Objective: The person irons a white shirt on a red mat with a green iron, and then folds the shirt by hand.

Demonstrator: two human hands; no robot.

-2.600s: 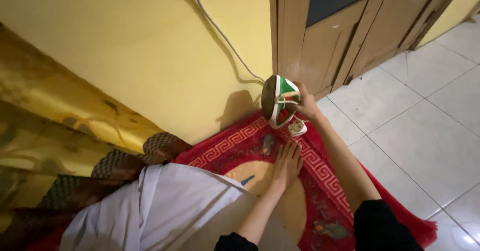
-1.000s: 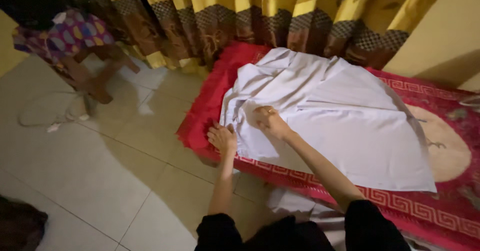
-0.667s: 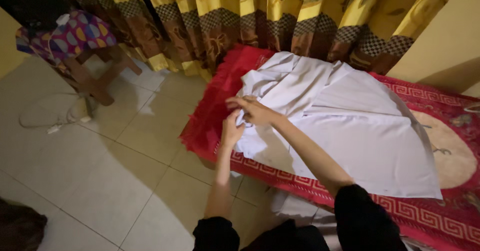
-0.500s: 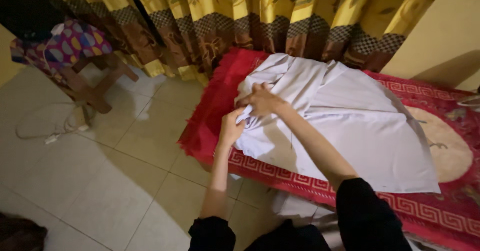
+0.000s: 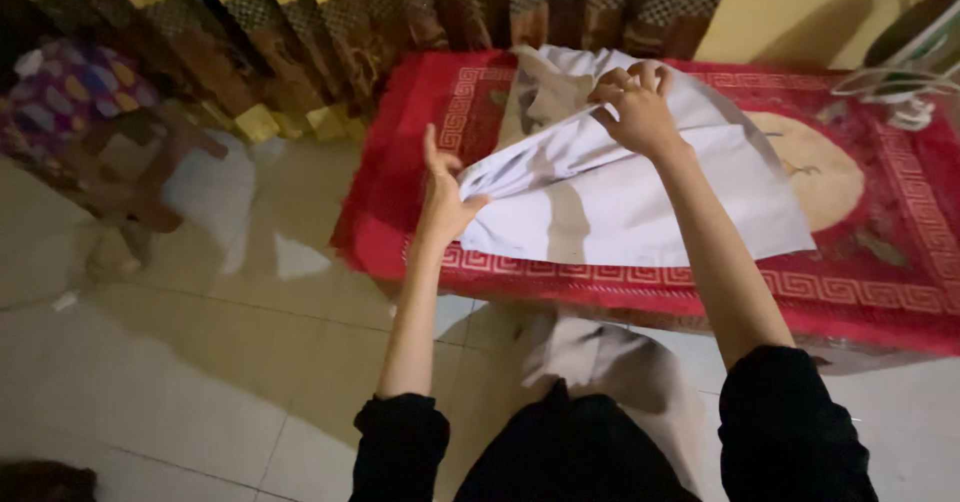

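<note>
A white cloth garment (image 5: 640, 197) lies on a red patterned mat (image 5: 880, 262) spread over the tiled floor. My left hand (image 5: 442, 194) pinches the cloth's near left corner. My right hand (image 5: 632, 108) grips a fold of the cloth higher up and lifts it, so the left part of the cloth is raised off the mat. Both forearms are bare, with black sleeves pushed up.
A yellow and brown curtain (image 5: 400, 12) hangs behind the mat. A small wooden stool (image 5: 130, 177) with a colourful cloth stands at the left. An iron on a wire stand (image 5: 915, 62) sits at the mat's far right. Pale floor tiles (image 5: 180, 362) lie in front.
My left hand has taken the cloth's left corner and my right hand has lifted a fold upward. The view has shifted right, and the iron has come into view.
</note>
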